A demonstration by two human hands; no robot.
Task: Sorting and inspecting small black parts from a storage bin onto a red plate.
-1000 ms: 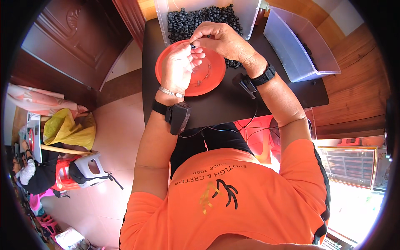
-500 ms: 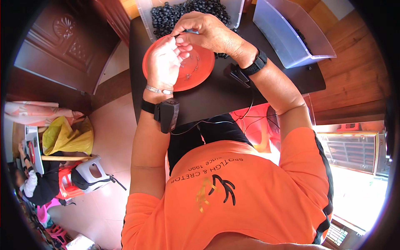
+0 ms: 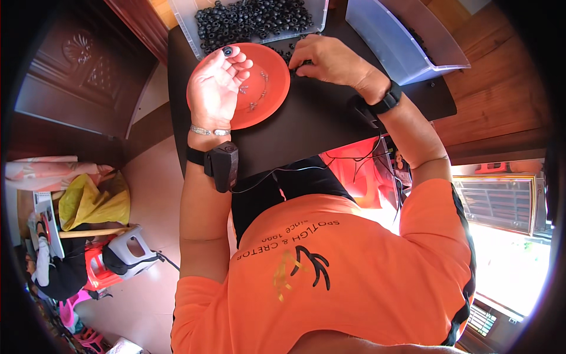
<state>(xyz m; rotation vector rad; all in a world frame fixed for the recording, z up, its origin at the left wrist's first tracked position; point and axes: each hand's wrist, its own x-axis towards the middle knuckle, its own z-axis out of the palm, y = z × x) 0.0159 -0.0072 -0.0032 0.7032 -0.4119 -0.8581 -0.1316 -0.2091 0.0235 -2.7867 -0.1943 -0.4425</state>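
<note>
Black rings are heaped in a clear plastic box beyond a smooth round plate. Over it, one ring is pinched by the left hand, hole facing the camera; whether anything is gripped by the right hand cannot be told.

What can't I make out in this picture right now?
In the head view:
Bare right hand: whether its fingertips pinch a bead; too small and dark to tell.
Round orange-red plastic plate: the part behind the bare left hand.
Small silvery pieces on the plate: their exact shape; too small.
Clear plastic box of black beads: far side, cut off by the upper edge.
Bluish translucent plastic bin: most contents, hidden by its wall.
</note>
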